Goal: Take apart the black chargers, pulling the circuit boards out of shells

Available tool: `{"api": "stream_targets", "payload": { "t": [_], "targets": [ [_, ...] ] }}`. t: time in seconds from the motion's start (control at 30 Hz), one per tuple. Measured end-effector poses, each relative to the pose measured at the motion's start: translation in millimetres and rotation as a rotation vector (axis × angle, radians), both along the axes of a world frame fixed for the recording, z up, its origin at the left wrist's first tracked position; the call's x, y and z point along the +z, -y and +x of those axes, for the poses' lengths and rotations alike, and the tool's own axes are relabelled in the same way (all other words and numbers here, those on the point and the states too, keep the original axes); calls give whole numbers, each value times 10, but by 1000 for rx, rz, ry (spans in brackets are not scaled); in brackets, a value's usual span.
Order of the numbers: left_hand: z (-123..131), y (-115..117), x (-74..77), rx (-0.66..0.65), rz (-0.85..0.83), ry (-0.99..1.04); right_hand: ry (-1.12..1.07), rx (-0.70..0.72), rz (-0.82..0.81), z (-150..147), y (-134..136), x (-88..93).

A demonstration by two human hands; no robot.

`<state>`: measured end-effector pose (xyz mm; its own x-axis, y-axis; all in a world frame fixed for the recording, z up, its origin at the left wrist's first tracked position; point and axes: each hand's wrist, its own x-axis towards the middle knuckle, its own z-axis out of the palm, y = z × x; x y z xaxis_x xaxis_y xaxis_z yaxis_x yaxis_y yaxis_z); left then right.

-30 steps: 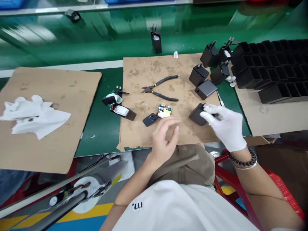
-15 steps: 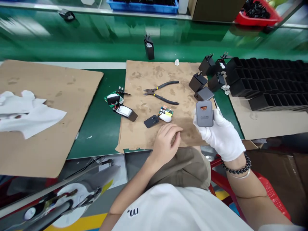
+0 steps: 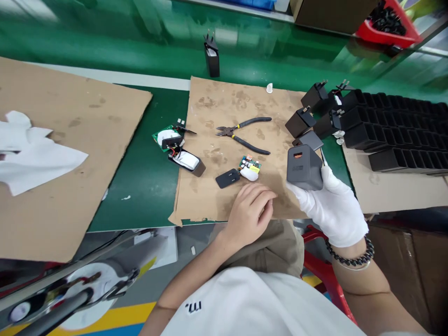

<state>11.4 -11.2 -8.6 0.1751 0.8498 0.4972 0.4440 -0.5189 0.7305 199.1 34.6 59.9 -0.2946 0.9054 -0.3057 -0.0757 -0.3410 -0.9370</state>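
Note:
My right hand [image 3: 334, 210], in a white glove, grips a dark grey charger [image 3: 301, 168] with a USB port facing up toward me. A thin dark pointed thing [image 3: 323, 157] sticks up beside the charger at my thumb; its kind I cannot make out. My bare left hand [image 3: 250, 210] rests at the cardboard's near edge, fingers loosely bent and holding nothing. Just beyond it lie a small circuit board [image 3: 250, 164] and a black plug cover [image 3: 227, 178]. Diagonal cutters [image 3: 229, 131] with black handles lie spread farther back. An opened charger [image 3: 187, 161] with its board out is at left.
Cardboard [image 3: 210, 200] covers the middle of the green bench. Several black chargers [image 3: 300, 122] stand at right, beside rows of black housings [image 3: 392, 116]. One opened charger [image 3: 212, 58] stands at the back. White cloth [image 3: 38, 156] lies on the left cardboard. A red bin [image 3: 408, 35] sits back right.
My right hand has tilted the charger, so more of its side shows. My left hand stays by the cardboard's edge. The whole view has shifted slightly.

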Motion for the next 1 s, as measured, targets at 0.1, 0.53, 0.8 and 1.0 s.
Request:
{"api": "stream_targets", "payload": {
  "t": [0.1, 0.53, 0.8, 1.0],
  "targets": [
    [-2, -6, -1, -7, -4, 16, -24, -47, -42, -53, 14, 24],
    [14, 1, -5, 140, 128, 154, 401, -276, 555, -105, 111, -143],
    [178, -57, 3, -15, -193, 21, 806, -62, 841, -20, 288, -193],
    [174, -55, 25, -37, -234, 54, 868, -113, 853, -52, 352, -66]
  ]
}}
